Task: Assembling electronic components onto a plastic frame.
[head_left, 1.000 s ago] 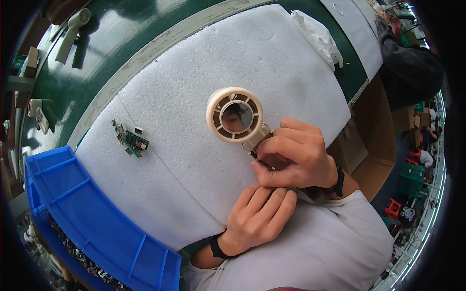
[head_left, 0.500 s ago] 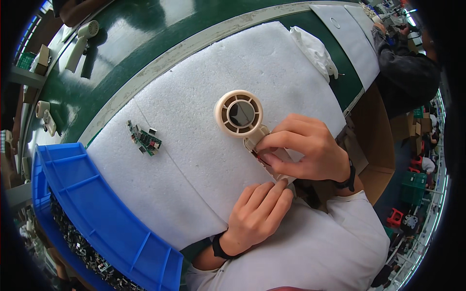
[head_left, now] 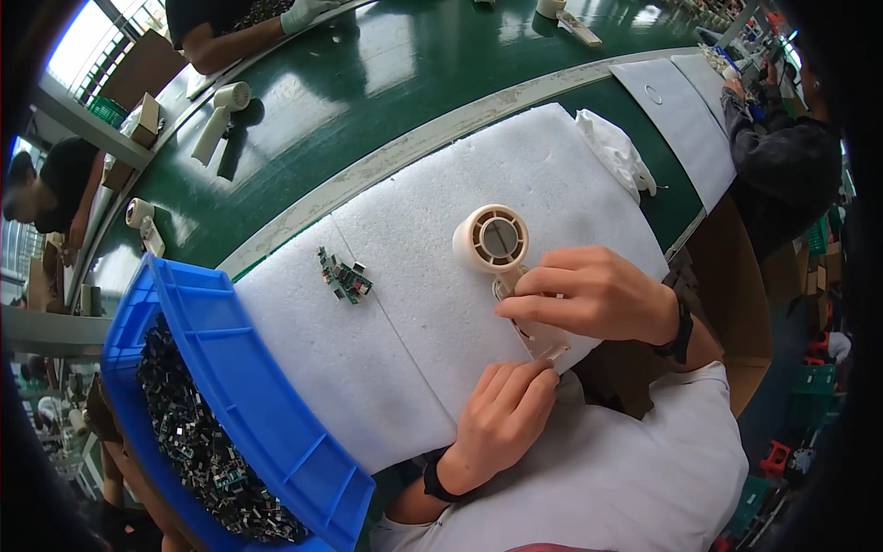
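White cloth of my shirt [head_left: 607,451] fills the space at the near edge of the foam sheet [head_left: 405,368]. Over that edge my left hand [head_left: 504,419] is curled, its fingertips at the lower end of a cream handheld fan [head_left: 501,258]; I can't tell whether they grip it or only touch it. Farther over the sheet, my right hand [head_left: 598,294] is closed on the fan's handle, thumb and fingertips pinched together near the neck. Both my wrists wear black bands [head_left: 437,483]. The fan sits above the right half of the sheet, its round, spoked head pointing away from me and its handle running back toward my body.

Left of the sheet, a blue plastic bin [head_left: 276,405] holds a heap of small circuit boards [head_left: 207,442]. A cardboard box [head_left: 736,304] stands open to the sheet's right. On the sheet's left part lie loose green circuit boards [head_left: 345,280], bunched together. A crumpled white cloth [head_left: 614,152] rests along the sheet's far right edge.

Beyond the sheet runs a glossy green worktop [head_left: 303,138], where another handheld fan [head_left: 221,121] lies to the far left. Past that, a co-worker's gloved hand [head_left: 308,11] shows; well right of the sheet, a dark-clothed co-worker [head_left: 782,156] is working.
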A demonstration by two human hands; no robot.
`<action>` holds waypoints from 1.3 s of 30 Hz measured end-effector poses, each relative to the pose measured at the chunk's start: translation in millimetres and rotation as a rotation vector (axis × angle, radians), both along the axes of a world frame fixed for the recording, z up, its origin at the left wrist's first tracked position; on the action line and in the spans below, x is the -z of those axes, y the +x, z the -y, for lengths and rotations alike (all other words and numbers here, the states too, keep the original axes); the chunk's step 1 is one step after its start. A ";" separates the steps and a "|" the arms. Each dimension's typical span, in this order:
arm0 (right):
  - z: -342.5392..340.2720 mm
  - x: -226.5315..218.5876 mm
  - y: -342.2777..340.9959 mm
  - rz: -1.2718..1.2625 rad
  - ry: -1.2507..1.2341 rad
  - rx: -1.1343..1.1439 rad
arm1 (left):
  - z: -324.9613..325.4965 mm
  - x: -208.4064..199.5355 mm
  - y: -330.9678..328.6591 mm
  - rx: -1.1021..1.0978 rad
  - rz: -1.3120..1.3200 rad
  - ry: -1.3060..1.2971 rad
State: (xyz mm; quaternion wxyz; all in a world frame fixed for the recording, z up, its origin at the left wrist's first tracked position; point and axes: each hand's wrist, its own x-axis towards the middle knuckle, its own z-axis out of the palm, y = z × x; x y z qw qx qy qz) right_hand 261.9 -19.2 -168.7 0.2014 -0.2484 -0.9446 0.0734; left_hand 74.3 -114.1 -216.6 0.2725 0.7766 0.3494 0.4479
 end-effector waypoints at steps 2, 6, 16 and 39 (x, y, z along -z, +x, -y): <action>2.6 -0.4 -2.1 -0.047 -0.029 0.023 | 3.4 -0.6 -4.3 0.021 -0.003 -0.008; 13.7 -8.4 -8.2 -0.077 -0.135 0.028 | 10.6 -7.6 -16.6 0.107 -0.014 -0.095; 27.7 -3.5 -7.5 -0.194 -0.401 0.130 | 8.1 -22.6 -51.5 -0.103 0.307 -0.598; 50.0 32.5 -37.5 -0.436 -0.382 0.274 | 6.2 -4.7 -44.6 -0.280 0.445 -0.538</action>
